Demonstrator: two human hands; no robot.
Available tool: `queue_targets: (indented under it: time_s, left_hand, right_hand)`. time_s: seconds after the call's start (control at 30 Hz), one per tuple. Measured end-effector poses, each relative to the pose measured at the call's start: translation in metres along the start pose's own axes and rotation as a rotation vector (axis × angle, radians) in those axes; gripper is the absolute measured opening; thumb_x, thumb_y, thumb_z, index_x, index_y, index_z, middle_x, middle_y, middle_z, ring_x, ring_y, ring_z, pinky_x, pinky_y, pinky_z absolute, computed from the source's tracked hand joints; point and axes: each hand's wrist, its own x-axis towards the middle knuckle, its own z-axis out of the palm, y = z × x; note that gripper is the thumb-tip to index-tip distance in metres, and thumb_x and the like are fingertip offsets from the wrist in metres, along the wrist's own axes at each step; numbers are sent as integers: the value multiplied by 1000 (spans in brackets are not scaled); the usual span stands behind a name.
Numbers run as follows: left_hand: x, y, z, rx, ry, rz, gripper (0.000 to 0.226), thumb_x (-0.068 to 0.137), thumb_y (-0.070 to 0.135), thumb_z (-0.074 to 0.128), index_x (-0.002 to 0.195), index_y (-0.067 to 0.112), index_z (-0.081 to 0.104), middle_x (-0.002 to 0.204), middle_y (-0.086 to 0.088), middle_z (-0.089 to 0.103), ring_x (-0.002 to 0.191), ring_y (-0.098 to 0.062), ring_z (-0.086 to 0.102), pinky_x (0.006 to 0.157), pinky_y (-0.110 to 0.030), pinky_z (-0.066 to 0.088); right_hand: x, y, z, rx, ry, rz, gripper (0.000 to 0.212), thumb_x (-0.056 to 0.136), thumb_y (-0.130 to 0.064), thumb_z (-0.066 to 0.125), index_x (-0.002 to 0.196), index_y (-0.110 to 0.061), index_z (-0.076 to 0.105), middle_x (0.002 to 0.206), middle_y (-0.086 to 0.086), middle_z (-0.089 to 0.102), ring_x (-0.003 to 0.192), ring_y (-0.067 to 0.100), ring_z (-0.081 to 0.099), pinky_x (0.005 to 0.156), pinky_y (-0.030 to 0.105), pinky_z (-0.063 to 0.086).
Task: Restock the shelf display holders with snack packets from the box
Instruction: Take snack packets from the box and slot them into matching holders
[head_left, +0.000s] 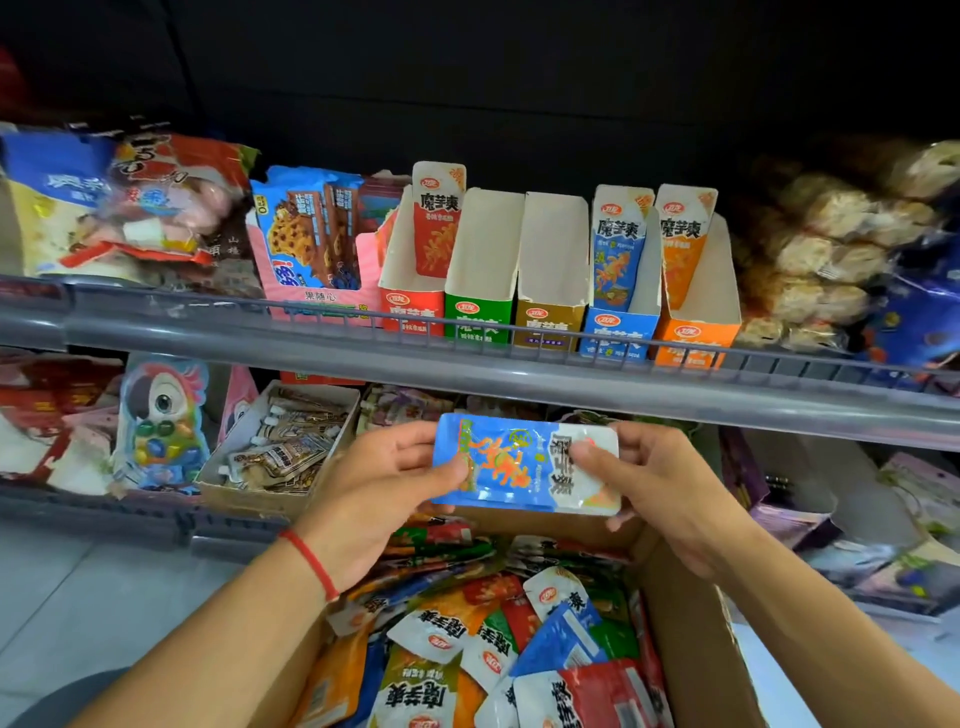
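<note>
Both hands hold a stack of blue snack packets sideways above the cardboard box. My left hand grips its left end and my right hand grips its right end. The box below is full of mixed red, orange, green and blue packets. On the upper shelf stand several display holders: a red holder with one packet, a green holder and a brown holder showing no packets, a blue holder and an orange holder each with a packet upright.
A grey shelf rail runs across in front of the holders. A pink cookie display box stands left of them, bagged snacks to the right. On the lower shelf sit a tray of small pouches and a parrot-shaped toy pack.
</note>
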Motion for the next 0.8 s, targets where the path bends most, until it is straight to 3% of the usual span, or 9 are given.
queue_targets:
  time_s: [0.1, 0.2, 0.3, 0.43, 0.53, 0.7, 0.8]
  left_hand:
    - [0, 2, 1, -38, -79, 0, 43, 84, -3, 72, 125, 9, 64, 113, -11, 76, 106, -28, 73, 79, -30, 62]
    - [1, 4, 1, -145, -140, -4, 52, 74, -2, 73, 125, 6, 63, 116, -16, 75, 106, -29, 73, 82, -32, 63]
    - [2, 5, 1, -170, -175, 3, 53, 72, -2, 73, 124, 5, 63, 115, -17, 74, 105, -30, 73, 80, -32, 63]
    - [4, 0, 2, -83, -117, 69, 55, 69, 0, 76, 122, 4, 63, 111, -17, 76, 106, -33, 73, 76, -31, 63]
    - [5, -2, 2, -83, -123, 78, 56, 68, 0, 78, 121, 4, 63, 111, -18, 75, 105, -33, 73, 74, -31, 63]
    - [5, 0, 2, -58, -196, 62, 58, 68, -4, 78, 123, 3, 60, 116, -18, 73, 107, -31, 71, 82, -33, 62]
    - [6, 4, 1, 62, -189, 54, 51, 69, 12, 81, 118, 6, 66, 109, -12, 76, 103, -26, 73, 79, -31, 62]
  right_hand:
    - [1, 0, -3, 138, -10, 42, 30, 99, -34, 61, 111, -9, 72, 89, 10, 77, 61, 12, 65, 40, 24, 47]
    - [1, -3, -4, 357, -97, 158, 36, 100, -40, 56, 115, -10, 71, 101, 13, 77, 64, 13, 68, 38, 21, 46]
    - [1, -3, -6, 416, -94, 192, 37, 98, -39, 57, 115, -9, 71, 102, 13, 77, 68, 14, 71, 42, 21, 51]
    - [0, -4, -7, 337, -57, 118, 31, 102, -29, 56, 120, -7, 67, 106, 14, 78, 85, 21, 76, 54, 24, 59]
    - [-1, -5, -7, 282, 5, 38, 25, 102, -22, 58, 118, -5, 67, 99, 17, 78, 78, 21, 75, 50, 23, 56]
    - [-2, -7, -9, 107, 80, -61, 21, 101, -25, 61, 109, -8, 69, 86, 13, 78, 70, 17, 73, 42, 24, 51]
    - [-3, -9, -11, 14, 69, -115, 17, 100, -25, 62, 105, -10, 69, 83, 9, 79, 69, 18, 73, 42, 26, 52]
